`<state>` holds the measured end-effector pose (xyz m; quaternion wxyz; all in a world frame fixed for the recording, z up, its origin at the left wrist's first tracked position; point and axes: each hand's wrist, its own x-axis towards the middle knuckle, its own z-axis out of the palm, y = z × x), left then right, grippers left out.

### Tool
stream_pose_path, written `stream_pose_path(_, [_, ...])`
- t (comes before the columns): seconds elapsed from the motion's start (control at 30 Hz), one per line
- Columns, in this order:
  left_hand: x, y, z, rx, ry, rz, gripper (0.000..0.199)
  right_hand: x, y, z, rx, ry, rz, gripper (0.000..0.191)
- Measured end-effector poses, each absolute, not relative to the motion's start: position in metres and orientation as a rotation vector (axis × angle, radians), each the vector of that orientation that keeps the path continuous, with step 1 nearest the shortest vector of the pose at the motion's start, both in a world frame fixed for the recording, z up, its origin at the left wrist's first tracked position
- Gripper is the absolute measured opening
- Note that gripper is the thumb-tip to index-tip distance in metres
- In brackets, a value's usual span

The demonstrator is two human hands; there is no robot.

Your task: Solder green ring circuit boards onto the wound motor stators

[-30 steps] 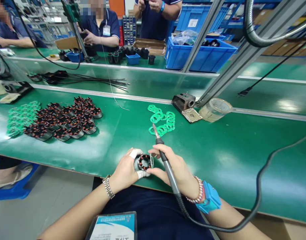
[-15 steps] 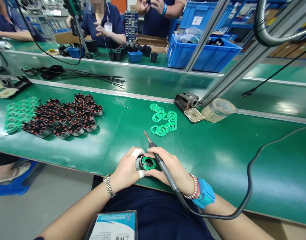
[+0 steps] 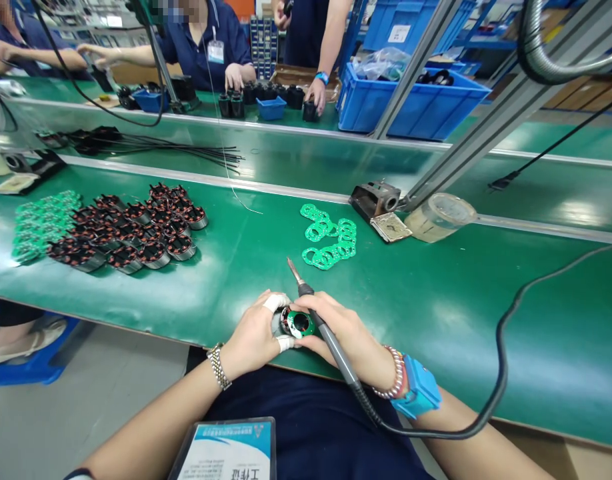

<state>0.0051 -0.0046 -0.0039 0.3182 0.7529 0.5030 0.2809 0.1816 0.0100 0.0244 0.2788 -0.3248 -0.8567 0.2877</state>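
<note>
Since a second ago, one co-worker's hand (image 3: 233,77) has come down to the black cups (image 3: 231,105), the ring (image 3: 310,325) has turned from edge-on to face the cam, and another co-worker's hand (image 3: 315,93) is now on a cup (image 3: 310,113) too. Going left to right on my feed: a pile of green boards (image 3: 43,223), then a bunch of stators (image 3: 131,230) right up against it. Next I've got the left hand (image 3: 256,327), thumb and finger curled round a single stator (image 3: 286,321), white tape (image 3: 276,302) on the tips. Ring's just over that one's right side; tbh I can't tell if they touch. Right hand (image 3: 353,337) is pinching the ring between thumb and fingers, with the iron (image 3: 336,347) tucked in the same grip, tip pointing away from the body. Beyond the hands, some loose rings (image 3: 331,247) lie overlapping on the bench (image 3: 486,320), then a metal stand (image 3: 376,200) and a jar (image 3: 441,217) beside it.
</note>
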Motion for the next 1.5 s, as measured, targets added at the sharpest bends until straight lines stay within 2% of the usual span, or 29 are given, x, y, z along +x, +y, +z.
stream_pose_path(0.77, [0.005,-0.006,-0.005,2.054,1.367,0.730,0.043,0.170,-0.003,0.012,-1.066,-2.059,0.677,0.031])
stream_pose_path(1.2, [0.005,-0.007,-0.008,2.117,1.368,0.740,0.042,0.171,0.006,0.012,-0.934,-2.119,0.728,0.032])
stream_pose_path(1.5, [0.011,-0.012,-0.008,2.050,1.522,0.764,0.043,0.173,0.009,0.010,-0.927,-2.124,0.762,0.043])
